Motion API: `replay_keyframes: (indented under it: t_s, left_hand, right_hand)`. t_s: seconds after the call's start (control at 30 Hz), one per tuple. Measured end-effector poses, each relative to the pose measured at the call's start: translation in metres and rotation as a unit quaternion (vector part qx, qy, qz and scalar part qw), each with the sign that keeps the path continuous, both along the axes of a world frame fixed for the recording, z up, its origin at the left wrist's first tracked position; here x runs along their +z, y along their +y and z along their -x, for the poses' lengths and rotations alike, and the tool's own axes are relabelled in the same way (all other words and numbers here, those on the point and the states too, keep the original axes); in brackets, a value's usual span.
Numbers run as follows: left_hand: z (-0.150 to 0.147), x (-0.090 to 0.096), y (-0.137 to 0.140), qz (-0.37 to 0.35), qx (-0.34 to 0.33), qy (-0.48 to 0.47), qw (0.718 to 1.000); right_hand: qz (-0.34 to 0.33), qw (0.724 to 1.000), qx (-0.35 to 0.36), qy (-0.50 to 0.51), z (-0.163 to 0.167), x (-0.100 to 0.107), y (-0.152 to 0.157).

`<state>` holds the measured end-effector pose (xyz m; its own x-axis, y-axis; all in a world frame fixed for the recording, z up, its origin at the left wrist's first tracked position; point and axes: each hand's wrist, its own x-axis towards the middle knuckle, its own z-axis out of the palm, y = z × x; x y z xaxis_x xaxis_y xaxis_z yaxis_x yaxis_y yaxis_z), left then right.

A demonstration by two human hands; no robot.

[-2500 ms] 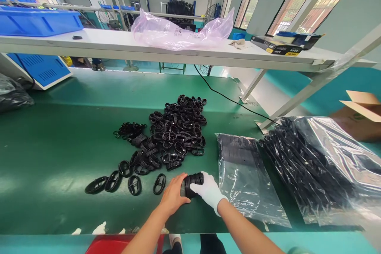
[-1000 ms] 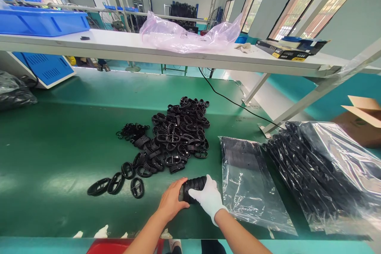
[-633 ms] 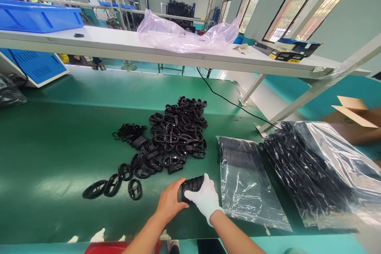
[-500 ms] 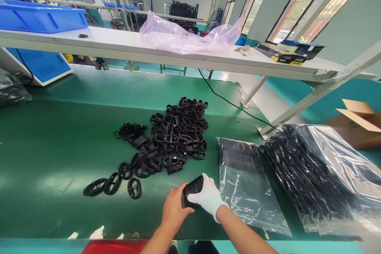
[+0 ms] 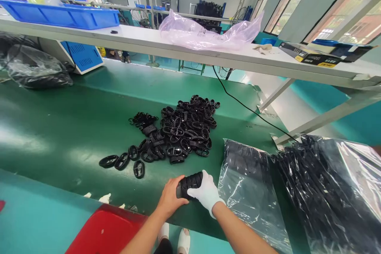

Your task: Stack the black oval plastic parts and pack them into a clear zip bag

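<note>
Between my two hands is a stack of black oval rings [image 5: 192,181], lying on its side near the table's front edge. My bare left hand [image 5: 172,195] grips its left end, thumb below and fingers above. Around the right end is my right hand [image 5: 205,191], in a white glove. Just beyond lies a heap of black oval rings with crossbars [image 5: 184,129]. A few loose oval rings [image 5: 122,161] spread out to its left, beside a small pile of little black rings [image 5: 143,120].
Right of my hands lies a clear plastic bag [image 5: 248,182] with black pieces inside; more filled bags [image 5: 321,194] are stacked beyond it. A white shelf [image 5: 137,39] spans the back, with a blue tray [image 5: 65,15] and pink plastic film [image 5: 205,35]. A red stool [image 5: 104,230] stands below the front edge.
The view has swung to the left, so the table's contents sit further right. Both hands keep their hold on the ring stack, which has tilted closer to level.
</note>
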<state>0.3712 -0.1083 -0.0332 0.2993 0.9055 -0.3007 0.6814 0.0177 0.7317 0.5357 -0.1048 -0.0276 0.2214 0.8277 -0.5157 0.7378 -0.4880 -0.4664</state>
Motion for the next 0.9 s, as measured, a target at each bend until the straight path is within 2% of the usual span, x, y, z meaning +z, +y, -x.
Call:
replay_keyframes:
  t_s: [0.23,0.4,0.57,0.9]
  left_hand:
    - [0.0,0.002,-0.003,0.013,0.007,-0.009,1.0]
    - [-0.002,0.001,-0.004,-0.006,-0.009,0.009,1.0]
    - [-0.001,-0.004,-0.004,-0.012,-0.021,0.02,1.0]
    - [0.003,-0.007,-0.001,-0.019,-0.024,-0.015,0.999]
  right_hand:
    - [0.004,1.0,0.001,0.0,-0.001,0.0,-0.001]
    - [0.002,1.0,0.004,-0.004,0.002,0.004,-0.001]
    - [-0.007,0.999,-0.035,-0.035,0.014,0.006,-0.004]
    - [-0.011,0.999,-0.033,-0.017,0.008,-0.002,-0.003]
